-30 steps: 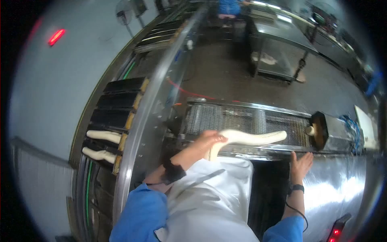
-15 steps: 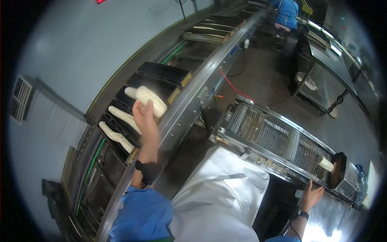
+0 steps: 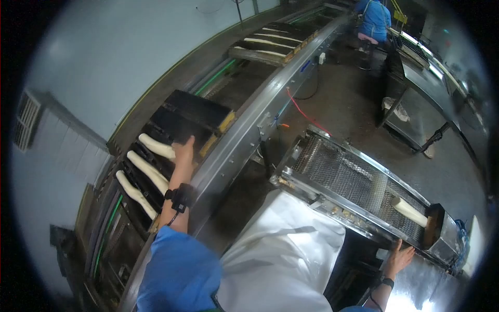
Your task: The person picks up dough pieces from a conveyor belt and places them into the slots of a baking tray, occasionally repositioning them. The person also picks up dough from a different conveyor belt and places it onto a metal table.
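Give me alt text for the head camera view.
The person's left hand rests on the end of a long white dough piece in a black tray on a curved conveyor; two more dough pieces lie beside it. The right hand touches the edge of the steel mesh conveyor.

The curved conveyor line (image 3: 244,130) carries black trays (image 3: 195,106) in a row. Three dough pieces (image 3: 148,171) lie side by side across the nearest trays, parallel and apart from one another. The farther trays (image 3: 270,44) hold pale strips. The mesh belt (image 3: 343,174) alongside carries one dough log (image 3: 408,208), which lies just beside the outlet housing (image 3: 434,226).
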`<state>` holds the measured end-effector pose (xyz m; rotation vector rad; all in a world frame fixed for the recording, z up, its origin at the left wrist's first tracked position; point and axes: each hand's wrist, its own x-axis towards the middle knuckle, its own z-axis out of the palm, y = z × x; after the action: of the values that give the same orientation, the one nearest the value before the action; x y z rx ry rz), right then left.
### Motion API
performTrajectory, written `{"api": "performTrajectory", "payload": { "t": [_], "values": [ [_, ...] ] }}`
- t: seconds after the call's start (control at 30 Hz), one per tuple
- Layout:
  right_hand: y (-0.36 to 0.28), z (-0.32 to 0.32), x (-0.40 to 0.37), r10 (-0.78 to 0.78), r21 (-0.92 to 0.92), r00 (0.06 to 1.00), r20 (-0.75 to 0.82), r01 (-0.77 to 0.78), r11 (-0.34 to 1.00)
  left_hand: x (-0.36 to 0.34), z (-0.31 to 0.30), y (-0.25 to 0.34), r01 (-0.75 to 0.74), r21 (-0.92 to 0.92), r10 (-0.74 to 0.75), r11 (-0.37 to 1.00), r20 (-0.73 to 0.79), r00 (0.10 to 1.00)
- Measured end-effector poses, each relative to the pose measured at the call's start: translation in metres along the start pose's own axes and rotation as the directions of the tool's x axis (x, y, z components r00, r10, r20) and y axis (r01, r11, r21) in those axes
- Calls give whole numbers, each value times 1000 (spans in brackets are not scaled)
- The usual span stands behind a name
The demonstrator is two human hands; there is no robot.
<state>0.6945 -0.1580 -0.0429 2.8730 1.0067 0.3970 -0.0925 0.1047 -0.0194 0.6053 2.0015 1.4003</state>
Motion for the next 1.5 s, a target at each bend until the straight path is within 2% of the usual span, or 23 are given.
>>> {"api": "performTrajectory", "payload": {
  "t": [0.07,0.1,0.17,0.2,0.3,0.33,0.37,0.4,0.5,0.67,0.83,0.9,0.97,1.07,1.13,1.17,1.23,1.27,1.33,1.37,1.4,1.43,1.5],
  "values": [
    [6,8,1,-31,209,999,-40,38,977,1,10,-2,55,469,61,881,-228,972],
    [5,13,3,-18,207,999,-46,27,978,1,11,-3,45,465,64,884,-216,974],
    [-7,12,9,-114,241,933,-342,205,949,-11,12,9,37,405,22,914,-140,990],
    [-19,8,12,-101,236,931,-351,192,953,-19,14,15,50,379,1,924,-133,991],
    [-89,-19,17,-332,294,851,-406,466,835,-20,18,21,23,384,6,923,-75,997],
    [-119,-49,16,-374,304,919,-123,393,868,-14,22,21,27,393,2,919,-73,997],
    [-137,-23,22,-384,209,893,-234,432,877,-11,24,22,16,385,7,923,-59,998],
    [-163,-41,19,-329,357,934,-137,356,863,-9,31,22,10,343,-5,939,-17,1000],
    [-208,-4,32,-449,195,857,-254,500,844,-16,43,37,-7,370,-9,929,42,999],
    [-234,-63,16,-648,234,758,-74,645,728,-9,54,47,-60,450,-4,891,140,990],
    [-227,-79,-4,-736,144,669,-104,742,654,7,70,47,-165,370,104,914,179,978],
    [-234,-97,-27,-642,133,764,-59,644,754,25,72,32,-206,326,151,923,185,971],
    [-243,-107,-37,-635,64,761,-133,646,761,15,80,41,-228,301,180,926,179,967],
    [-263,-145,-35,-580,407,813,54,512,756,13,85,47,-207,375,158,904,157,975],
    [-269,-163,-17,-585,745,807,-81,439,502,11,85,48,-197,346,154,917,148,977],
    [-285,-191,-14,-566,963,816,-115,231,138,10,85,47,-190,321,148,928,150,977],
    [-288,-253,-10,-602,982,784,-154,53,-182,6,83,46,-182,335,142,925,140,980],
    [-296,-300,-20,-634,984,761,-138,31,-177,6,80,46,-179,347,142,921,128,981],
    [-313,-347,-34,-747,830,564,-352,-180,-528,4,73,43,-195,380,162,904,119,980],
    [-325,-364,-47,-742,755,551,-382,-276,-595,3,68,41,-209,407,179,889,111,977],
    [-332,-377,-55,-774,709,411,-482,-335,-620,1,63,40,-207,409,181,889,102,978],
    [-339,-395,-75,-767,661,355,-534,-390,-641,-2,57,38,-227,388,198,893,115,973],
    [-349,-393,-83,-724,676,300,-621,-262,-689,-9,45,34,-240,371,210,897,120,970]
  ]
}}
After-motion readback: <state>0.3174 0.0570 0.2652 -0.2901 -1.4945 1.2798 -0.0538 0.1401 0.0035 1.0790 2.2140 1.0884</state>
